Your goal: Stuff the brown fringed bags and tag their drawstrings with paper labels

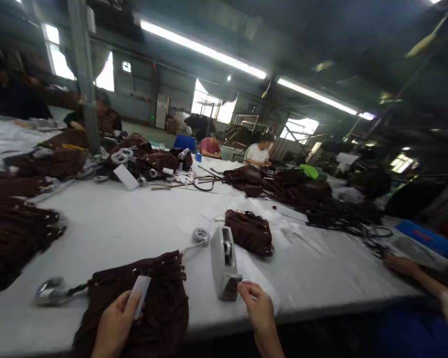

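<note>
My left hand (115, 320) pinches a small white card (139, 294) between thumb and fingers. It is above a dark brown bag (160, 298) with metal eyelets and fringe, lying flat at the table's near edge. Wrapped silvery bundles are at the bag's two upper corners, one on the left (52, 292) and one on the right (200, 235). A grey-white tape dispenser (219, 263) stands right of the bag. At its front cutting edge, my right hand (259, 306) has thumb and forefinger closed on the end of the clear tape, which is barely visible.
Behind the dispenser sits a smaller brown bag (246, 231). More brown bags are piled at left (15, 238) and far right (302, 194) on the white table (134, 214). A co-worker's arm (414, 273) reaches in at right. Other people sit at the far side.
</note>
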`<state>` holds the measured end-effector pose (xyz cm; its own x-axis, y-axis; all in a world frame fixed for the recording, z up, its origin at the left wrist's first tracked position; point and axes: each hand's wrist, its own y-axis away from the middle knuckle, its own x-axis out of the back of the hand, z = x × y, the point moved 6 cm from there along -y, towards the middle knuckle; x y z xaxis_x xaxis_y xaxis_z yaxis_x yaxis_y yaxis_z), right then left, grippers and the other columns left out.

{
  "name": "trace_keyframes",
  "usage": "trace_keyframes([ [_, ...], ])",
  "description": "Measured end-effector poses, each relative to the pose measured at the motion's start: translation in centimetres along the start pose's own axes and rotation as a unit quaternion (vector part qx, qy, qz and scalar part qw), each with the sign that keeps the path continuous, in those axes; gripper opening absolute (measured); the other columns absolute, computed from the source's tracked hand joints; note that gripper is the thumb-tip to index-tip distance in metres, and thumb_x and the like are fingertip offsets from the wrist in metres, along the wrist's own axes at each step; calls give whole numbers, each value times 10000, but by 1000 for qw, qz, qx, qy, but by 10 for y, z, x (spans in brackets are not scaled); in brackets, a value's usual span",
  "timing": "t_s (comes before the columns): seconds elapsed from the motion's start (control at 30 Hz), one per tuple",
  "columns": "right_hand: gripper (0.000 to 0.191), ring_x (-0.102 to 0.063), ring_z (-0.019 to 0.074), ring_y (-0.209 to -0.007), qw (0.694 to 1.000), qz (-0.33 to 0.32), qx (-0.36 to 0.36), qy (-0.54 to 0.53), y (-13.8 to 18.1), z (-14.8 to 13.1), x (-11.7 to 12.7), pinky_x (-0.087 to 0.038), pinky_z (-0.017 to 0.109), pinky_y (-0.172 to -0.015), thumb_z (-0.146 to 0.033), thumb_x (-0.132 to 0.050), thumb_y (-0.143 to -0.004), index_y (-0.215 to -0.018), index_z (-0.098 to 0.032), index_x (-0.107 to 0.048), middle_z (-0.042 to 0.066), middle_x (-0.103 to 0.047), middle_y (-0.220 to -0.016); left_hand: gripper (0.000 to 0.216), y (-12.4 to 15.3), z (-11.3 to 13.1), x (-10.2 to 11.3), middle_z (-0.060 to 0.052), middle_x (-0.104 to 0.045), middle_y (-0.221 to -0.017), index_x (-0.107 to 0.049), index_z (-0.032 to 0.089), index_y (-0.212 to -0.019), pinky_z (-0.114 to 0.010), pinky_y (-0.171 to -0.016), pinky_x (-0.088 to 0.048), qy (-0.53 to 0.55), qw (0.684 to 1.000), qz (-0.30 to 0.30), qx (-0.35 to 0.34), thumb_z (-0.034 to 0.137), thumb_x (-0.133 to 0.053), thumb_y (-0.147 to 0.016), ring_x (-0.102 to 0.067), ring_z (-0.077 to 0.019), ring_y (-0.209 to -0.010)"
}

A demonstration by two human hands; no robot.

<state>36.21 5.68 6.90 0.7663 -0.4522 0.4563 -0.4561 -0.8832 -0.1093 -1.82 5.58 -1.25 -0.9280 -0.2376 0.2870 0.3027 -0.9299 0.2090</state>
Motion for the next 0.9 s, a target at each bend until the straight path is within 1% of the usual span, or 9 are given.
trace_keyframes([
  [0.17, 511, -592, 211, -537, 999, -25, -45, 10, 9, 24, -19, -440, 285, -499, -618, -544, -673, -668, -138, -717, 60, -658, -552, 602, 3, 0, 0, -47, -686, -653, -658, 121, -928, -298, -560, -489, 58, 998, -10, 7, 669, -544, -708, -635, -252, -631],
  [0.3, 525, -577, 224, -514, 996, -35, -57, 53, 18, 39, -20, -432, 310, -498, -664, -539, -624, -580, -159, -673, 71, -633, -516, 547, 4, 2, -3, -35, -657, -622, -640, 121, -889, -274, -490, -470, 119, 993, -10, 13, 634, -577, -710, -599, -206, -541],
  [0.37, 504, -584, 230, -546, 996, -49, -45, 66, 22, 35, -22, -438, 313, -528, -654, -544, -640, -602, -169, -674, 62, -631, -530, 511, 4, 5, -4, -32, -645, -613, -637, 122, -874, -263, -466, -455, 132, 991, -5, 2, 608, -571, -731, -584, -188, -512],
  [0.43, 468, -585, 221, -590, 995, -83, -12, 62, 25, 15, -34, -441, 300, -564, -625, -555, -677, -685, -176, -688, 47, -638, -577, 477, 3, 11, -5, -28, -628, -593, -639, 125, -846, -252, -446, -439, 131, 991, -2, -14, 585, -556, -754, -573, -178, -492],
  [0.5, 432, -573, 203, -611, 987, -152, 39, 39, 29, -18, -57, -435, 281, -584, -591, -559, -724, -737, -177, -683, 34, -633, -609, 454, 3, 15, -5, -25, -616, -583, -640, 129, -813, -243, -437, -425, 124, 992, 4, -25, 571, -542, -769, -565, -171, -483],
  [0.63, 373, -545, 165, -632, 934, -321, 159, 12, 49, -99, -123, -405, 249, -596, -503, -510, -832, -735, -176, -661, 18, -619, -649, 424, 5, 20, -4, -23, -609, -602, -642, 135, -805, -241, -465, -425, 105, 993, 26, -47, 542, -520, -798, -566, -170, -511],
  [0.7, 347, -540, 155, -643, 907, -372, 198, 6, 58, -127, -152, -395, 241, -602, -459, -501, -853, -744, -173, -662, 14, -625, -670, 406, 7, 21, -3, -24, -608, -618, -648, 137, -813, -241, -494, -424, 88, 994, 35, -62, 519, -511, -815, -564, -171, -541],
  [0.8, 323, -532, 144, -634, 884, -409, 225, 19, 63, -147, -186, -378, 236, -595, -414, -504, -851, -718, -167, -663, 8, -625, -660, 373, 8, 25, -2, -25, -611, -647, -662, 144, -816, -239, -537, -411, 70, 992, 43, -91, 480, -502, -837, -554, -169, -592],
  [0.9, 303, -523, 135, -619, 875, -425, 225, 61, 62, -145, -210, -357, 228, -573, -379, -517, -828, -669, -166, -663, 1, -619, -636, 353, 8, 27, -2, -31, -626, -686, -668, 150, -848, -239, -568, -405, 77, 991, 39, -102, 451, -485, -857, -552, -172, -636],
])
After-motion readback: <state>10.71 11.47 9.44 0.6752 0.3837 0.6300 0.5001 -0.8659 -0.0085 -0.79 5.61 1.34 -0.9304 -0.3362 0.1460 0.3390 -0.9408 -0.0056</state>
